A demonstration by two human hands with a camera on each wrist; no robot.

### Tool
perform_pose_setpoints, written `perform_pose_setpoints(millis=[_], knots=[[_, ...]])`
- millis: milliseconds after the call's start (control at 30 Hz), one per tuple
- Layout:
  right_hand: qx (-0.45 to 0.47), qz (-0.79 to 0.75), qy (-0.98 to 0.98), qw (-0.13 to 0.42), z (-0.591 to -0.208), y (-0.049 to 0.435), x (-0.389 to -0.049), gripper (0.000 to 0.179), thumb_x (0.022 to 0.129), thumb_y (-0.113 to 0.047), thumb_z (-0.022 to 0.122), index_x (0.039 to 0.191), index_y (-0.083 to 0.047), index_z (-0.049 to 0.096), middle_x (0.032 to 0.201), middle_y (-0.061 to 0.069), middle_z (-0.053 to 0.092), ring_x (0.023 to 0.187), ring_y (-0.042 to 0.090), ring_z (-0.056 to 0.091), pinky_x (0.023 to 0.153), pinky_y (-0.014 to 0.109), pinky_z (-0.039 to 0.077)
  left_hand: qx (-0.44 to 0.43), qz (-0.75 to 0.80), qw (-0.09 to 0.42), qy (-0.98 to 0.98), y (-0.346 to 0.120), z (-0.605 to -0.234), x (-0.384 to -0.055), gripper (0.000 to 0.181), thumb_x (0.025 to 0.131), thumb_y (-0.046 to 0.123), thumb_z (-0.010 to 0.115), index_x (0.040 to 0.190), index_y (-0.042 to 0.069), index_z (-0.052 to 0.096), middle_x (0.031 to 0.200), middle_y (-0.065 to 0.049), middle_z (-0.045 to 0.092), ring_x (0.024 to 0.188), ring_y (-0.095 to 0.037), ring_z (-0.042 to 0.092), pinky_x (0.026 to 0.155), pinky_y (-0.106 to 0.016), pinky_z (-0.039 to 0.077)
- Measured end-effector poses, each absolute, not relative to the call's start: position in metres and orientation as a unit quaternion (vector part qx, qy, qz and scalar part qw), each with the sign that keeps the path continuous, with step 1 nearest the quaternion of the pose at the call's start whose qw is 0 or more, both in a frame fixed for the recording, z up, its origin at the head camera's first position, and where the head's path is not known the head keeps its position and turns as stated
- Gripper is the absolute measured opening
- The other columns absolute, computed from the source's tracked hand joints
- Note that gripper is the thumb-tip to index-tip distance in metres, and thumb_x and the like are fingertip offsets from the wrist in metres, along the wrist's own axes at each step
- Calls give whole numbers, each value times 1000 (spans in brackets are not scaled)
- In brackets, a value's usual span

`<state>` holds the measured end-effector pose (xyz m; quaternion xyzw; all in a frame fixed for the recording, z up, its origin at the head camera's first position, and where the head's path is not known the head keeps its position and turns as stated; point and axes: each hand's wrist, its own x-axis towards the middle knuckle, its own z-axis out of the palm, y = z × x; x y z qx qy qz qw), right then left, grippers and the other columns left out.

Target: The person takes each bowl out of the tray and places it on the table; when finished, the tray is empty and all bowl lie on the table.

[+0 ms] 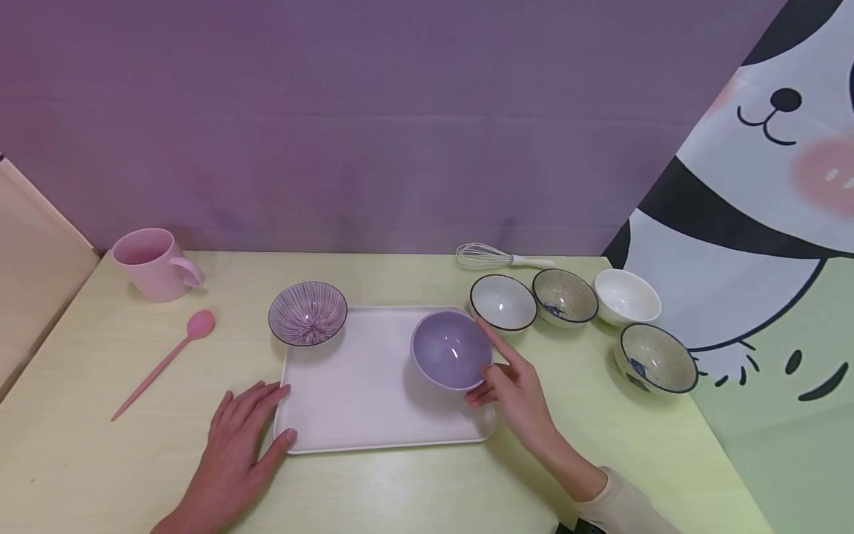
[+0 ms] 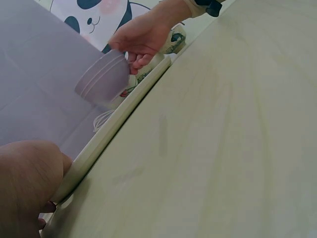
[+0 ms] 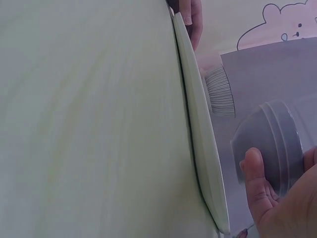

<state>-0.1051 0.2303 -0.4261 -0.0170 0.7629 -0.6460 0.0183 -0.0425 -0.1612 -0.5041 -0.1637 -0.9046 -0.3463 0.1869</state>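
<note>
My right hand grips a plain purple bowl at its right side, thumb and fingers around it. The bowl is held tilted above the right half of a white rectangular tray; in the left wrist view the purple bowl is clear of the tray's rim. My left hand rests at the tray's front left corner, its fingers spread and fingertips on the left edge. At the tray's back left corner stands a purple-striped bowl.
Right of the tray stand a white bowl with dark rim, two speckled bowls with blue motifs and a plain white bowl. A whisk lies behind them. At left are a pink mug and pink spoon.
</note>
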Motion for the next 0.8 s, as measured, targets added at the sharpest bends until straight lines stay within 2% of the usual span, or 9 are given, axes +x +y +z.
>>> perform_pose_setpoints(millis=[333,567,800], knots=[[-25,-642,767,1,-422,252,-89,73,101,12,39,169,-14,48,89,31,74,66,28,77,62,39,70,-163,-348,186,-904,-161,-504,-42,61,94,13,83,151,6,64,151,-16,62,146,-46,49,138,-48,10],[-20,-633,774,-21,-423,268,-81,72,102,13,39,169,-12,48,107,37,74,65,29,78,60,39,69,-164,-348,187,-904,-161,-504,-42,61,94,13,83,151,7,64,151,-16,63,146,-45,49,138,-47,10],[0,-637,770,-35,-427,285,-74,69,104,12,40,169,-10,48,88,27,76,65,27,78,60,39,69,-163,-347,185,-905,-161,-503,-42,61,95,14,83,152,7,63,151,-16,62,146,-46,49,138,-48,10]])
